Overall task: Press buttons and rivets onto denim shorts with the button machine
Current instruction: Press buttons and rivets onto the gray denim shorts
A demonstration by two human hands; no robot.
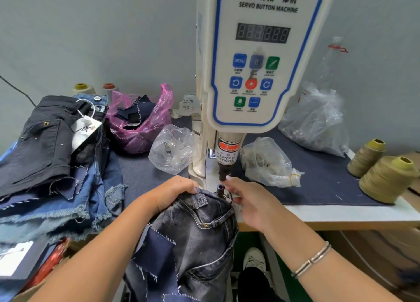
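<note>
Grey wall behind, dark-covered counter (318, 188) crowded with bags and thread cones. Main risk: right hand (247, 201), fingers loosely extended and gripping nothing visible, sits right beside the lower die (220, 186) under the punch (222, 173) — pinch hazard if the button machine (261, 58) fires. Waistband could also slip, misplacing the rivet. Left hand (175, 192) curled over the shorts' waistband edge, gripping it. Shorts (197, 240): dark grey washed denim, navy patches, hanging off the counter edge between both hands.
</note>
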